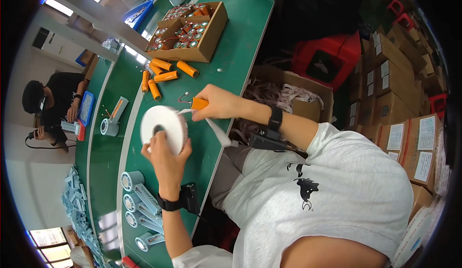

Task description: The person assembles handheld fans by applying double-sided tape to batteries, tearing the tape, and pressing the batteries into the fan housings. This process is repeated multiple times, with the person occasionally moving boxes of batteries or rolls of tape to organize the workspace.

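Note:
My left hand (166, 161) grips a large roll of white tape (150, 123), its fingertips at the hub and its thumb along the rim. In my right hand (219, 103) is an orange cylindrical battery (199, 104), pinched between thumb and fingers. Thin wires with a small connector stick out from the battery's far end. A white tape strip (217, 132) hangs below my right hand, and another short stretch lies between roll and battery. Several loose orange batteries (166, 76) lie beyond my hands on the green table (240, 32).
A cardboard box (211, 39) of wired batteries stands farther along the table. Light-blue handheld fans (147, 198) lie near my left forearm. Another fan (113, 118) rests across the table, where a co-worker (62, 92) sits. Beside me stand a carton of strips (308, 104) and a red stool (332, 58).

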A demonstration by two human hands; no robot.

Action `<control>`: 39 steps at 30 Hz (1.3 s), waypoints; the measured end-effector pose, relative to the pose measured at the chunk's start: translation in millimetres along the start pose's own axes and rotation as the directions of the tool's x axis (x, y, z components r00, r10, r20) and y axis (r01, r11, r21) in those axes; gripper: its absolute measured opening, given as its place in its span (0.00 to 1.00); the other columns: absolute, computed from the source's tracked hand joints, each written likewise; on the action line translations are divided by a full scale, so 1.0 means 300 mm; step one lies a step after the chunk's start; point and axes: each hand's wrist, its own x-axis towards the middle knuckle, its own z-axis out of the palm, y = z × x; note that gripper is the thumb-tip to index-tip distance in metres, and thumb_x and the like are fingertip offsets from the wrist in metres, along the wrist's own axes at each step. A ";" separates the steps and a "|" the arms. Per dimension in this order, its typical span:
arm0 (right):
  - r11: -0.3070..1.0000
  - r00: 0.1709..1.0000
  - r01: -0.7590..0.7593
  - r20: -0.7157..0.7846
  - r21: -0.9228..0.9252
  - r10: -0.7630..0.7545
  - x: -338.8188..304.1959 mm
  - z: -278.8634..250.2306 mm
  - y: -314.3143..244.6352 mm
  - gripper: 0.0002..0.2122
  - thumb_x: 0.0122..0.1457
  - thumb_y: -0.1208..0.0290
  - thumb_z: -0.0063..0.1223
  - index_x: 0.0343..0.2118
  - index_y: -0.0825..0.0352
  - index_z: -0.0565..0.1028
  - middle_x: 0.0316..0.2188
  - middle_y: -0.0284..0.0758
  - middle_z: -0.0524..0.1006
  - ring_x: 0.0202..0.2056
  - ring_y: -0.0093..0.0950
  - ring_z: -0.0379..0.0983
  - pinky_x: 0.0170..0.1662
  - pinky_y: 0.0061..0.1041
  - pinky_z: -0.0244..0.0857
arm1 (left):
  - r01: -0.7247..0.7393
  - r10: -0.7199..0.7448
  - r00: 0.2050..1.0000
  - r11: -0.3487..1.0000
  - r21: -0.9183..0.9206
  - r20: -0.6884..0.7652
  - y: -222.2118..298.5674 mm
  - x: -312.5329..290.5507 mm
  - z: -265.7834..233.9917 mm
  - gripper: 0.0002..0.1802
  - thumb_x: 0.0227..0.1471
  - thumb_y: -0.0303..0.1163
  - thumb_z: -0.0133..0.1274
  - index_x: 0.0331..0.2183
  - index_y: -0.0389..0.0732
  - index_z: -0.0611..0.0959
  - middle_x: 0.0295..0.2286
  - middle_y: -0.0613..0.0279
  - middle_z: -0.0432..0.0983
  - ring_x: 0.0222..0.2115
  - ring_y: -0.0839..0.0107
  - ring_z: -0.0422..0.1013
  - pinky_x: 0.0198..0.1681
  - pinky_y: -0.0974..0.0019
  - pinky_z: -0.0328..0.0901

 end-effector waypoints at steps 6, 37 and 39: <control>0.937 0.970 0.207 0.068 0.281 -0.234 -0.119 0.014 -0.113 0.11 0.44 0.68 0.59 0.19 0.71 0.71 0.11 0.28 0.65 0.16 0.17 0.60 0.20 0.21 0.53 | 0.231 -0.201 0.874 0.973 0.014 -0.443 -0.084 -0.075 -0.050 0.38 0.38 0.37 0.59 0.47 0.25 0.63 0.43 0.40 0.63 0.45 0.52 0.60 0.52 0.59 0.47; 0.813 0.923 0.382 -0.140 0.440 -0.359 0.106 0.215 -0.295 0.11 0.57 0.67 0.44 0.34 0.72 0.70 0.24 0.35 0.73 0.26 0.19 0.69 0.27 0.20 0.61 | 0.176 -0.207 0.844 0.978 -0.110 -0.495 -0.125 -0.182 -0.009 0.39 0.27 0.25 0.60 0.47 0.32 0.66 0.47 0.49 0.62 0.48 0.53 0.53 0.51 0.59 0.49; 0.891 0.910 0.412 -0.132 0.191 -0.392 0.122 0.253 -0.294 0.12 0.55 0.68 0.45 0.32 0.74 0.70 0.24 0.39 0.74 0.26 0.24 0.72 0.28 0.22 0.63 | 0.131 -0.158 0.857 0.987 -0.089 -0.490 -0.125 -0.173 0.001 0.39 0.27 0.25 0.61 0.47 0.31 0.67 0.46 0.49 0.62 0.47 0.53 0.55 0.51 0.59 0.50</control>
